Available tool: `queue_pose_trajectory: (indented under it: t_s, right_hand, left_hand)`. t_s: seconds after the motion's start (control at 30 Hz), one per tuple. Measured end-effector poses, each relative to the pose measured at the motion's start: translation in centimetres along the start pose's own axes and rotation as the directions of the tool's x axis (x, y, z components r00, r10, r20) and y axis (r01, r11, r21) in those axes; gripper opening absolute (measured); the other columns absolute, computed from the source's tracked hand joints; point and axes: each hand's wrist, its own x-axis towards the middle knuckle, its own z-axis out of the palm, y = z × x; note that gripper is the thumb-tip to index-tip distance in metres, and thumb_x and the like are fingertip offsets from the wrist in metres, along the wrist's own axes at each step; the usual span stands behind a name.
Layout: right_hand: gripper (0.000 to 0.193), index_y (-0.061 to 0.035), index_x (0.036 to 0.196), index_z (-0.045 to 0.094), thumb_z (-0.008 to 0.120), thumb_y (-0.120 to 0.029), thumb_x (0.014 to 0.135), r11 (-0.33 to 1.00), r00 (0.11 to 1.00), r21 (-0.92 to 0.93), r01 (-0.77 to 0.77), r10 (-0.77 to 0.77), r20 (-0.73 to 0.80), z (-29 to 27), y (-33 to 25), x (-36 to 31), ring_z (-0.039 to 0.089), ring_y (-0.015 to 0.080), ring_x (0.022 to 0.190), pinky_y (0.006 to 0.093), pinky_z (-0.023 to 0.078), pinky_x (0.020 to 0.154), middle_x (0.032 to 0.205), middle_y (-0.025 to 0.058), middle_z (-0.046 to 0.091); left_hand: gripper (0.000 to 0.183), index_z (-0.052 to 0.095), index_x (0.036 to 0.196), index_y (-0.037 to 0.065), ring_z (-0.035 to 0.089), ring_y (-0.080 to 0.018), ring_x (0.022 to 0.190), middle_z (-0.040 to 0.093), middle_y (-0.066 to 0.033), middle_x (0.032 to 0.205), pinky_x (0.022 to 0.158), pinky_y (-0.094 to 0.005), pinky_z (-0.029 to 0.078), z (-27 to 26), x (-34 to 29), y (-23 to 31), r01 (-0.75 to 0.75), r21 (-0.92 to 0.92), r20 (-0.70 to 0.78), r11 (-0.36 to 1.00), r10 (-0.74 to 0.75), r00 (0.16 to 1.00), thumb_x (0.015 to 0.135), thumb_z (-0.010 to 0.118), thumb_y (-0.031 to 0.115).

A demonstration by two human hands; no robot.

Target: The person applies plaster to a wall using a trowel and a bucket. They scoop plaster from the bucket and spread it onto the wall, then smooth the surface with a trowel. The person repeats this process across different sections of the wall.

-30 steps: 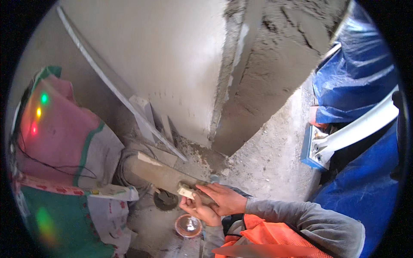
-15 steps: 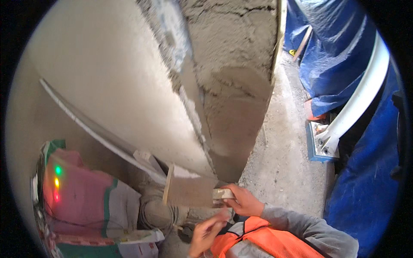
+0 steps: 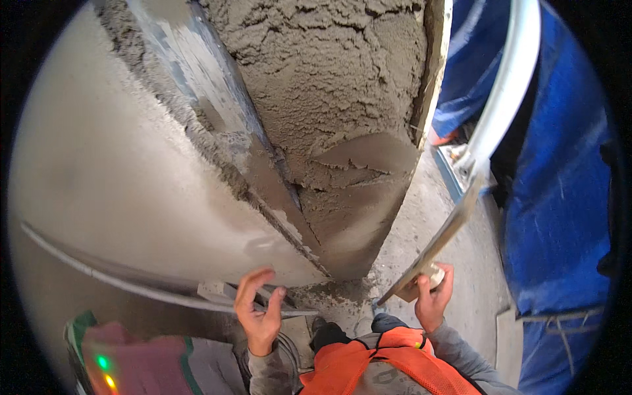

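My right hand [image 3: 433, 299] is wrapped around the handle of a plasterer's float [image 3: 442, 238]. The float's long flat board is turned nearly edge-on, tilted up and to the right, apart from the wall. My left hand [image 3: 259, 313] is raised in front of the smooth left wall face, thumb and fingers apart and slightly curled, holding nothing I can see. Ahead stands a wall face of rough wet mortar [image 3: 329, 72]. Its lower part is a smoother mortar patch [image 3: 359, 217]. A straight wooden strip [image 3: 432, 72] runs along that face's right edge.
Left is a smooth plastered wall [image 3: 131, 178], with a pale rod or pipe [image 3: 118, 276] crossing low. Pink and green sacking [image 3: 141, 359] with small coloured lights over it lies lower left. Right are a white curved post [image 3: 512, 79] on a bolted base and blue tarpaulin [image 3: 559, 217].
The float has swung right and up, from lying broad-side toward me to nearly edge-on. My left hand has moved up and left, away from it. The view has shifted.
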Motion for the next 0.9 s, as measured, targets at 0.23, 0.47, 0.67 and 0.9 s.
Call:
queue_pose_trajectory:
  t_s: [0.23,0.47,0.67,0.9]
  right_hand:
    - [0.022,-0.0067,0.111,0.052,0.065,-0.024,0.109,0.984,0.909,0.118,-0.133,0.169,-0.382,11.1,4.6,-1.2,0.061,0.0118,0.068,0.0293,0.052,0.061,0.086,0.0032,0.062]
    - [0.028,-0.0065,0.108,0.05,0.064,-0.03,0.109,0.973,0.823,0.208,-0.1,0.198,-0.532,18.9,5.8,-0.8,0.057,0.0095,0.062,0.0285,0.048,0.054,0.077,0.0009,0.059]
    - [0.032,-0.0042,0.112,0.051,0.068,-0.031,0.107,0.994,0.872,-0.075,-0.08,0.033,-0.488,21.6,3.3,-1.7,0.06,0.0127,0.07,0.0303,0.05,0.061,0.085,0.0046,0.063]
    - [0.038,0.0024,0.12,0.054,0.075,-0.021,0.099,0.981,0.95,-0.192,0.03,-0.087,-0.298,25.9,4.1,-6.1,0.075,0.0385,0.087,0.0433,0.057,0.077,0.096,0.0226,0.073]
  left_hand:
    - [0.076,0.05,0.156,0.006,0.021,-0.0484,0.16,0.047,-0.0178,0.164,0.126,-0.066,0.006,-0.9,13.2,-3.2,-0.689,0.332,0.191,0.644,0.669,0.718,0.089,0.082,0.025]
    - [0.099,0.03,0.166,0.002,0.006,-0.0513,0.162,0.041,-0.0163,0.169,0.121,-0.0681,-0.019,0.4,16.6,-3.8,-0.809,0.38,0.301,0.449,0.767,0.567,0.089,0.082,0.039]
    - [0.096,0.032,0.165,0.0,0.004,-0.0514,0.162,0.047,-0.0144,0.165,0.119,-0.0695,-0.021,0.2,16.4,-4.5,-0.805,0.4,0.351,0.438,0.738,0.576,0.091,0.082,0.036]
    - [0.068,0.042,0.161,-0.001,0.002,-0.0459,0.164,0.051,-0.0141,0.162,0.118,-0.0632,-0.027,-1.4,16.3,-2.8,-0.744,0.189,0.406,0.642,0.639,0.654,0.111,0.04,0.045]
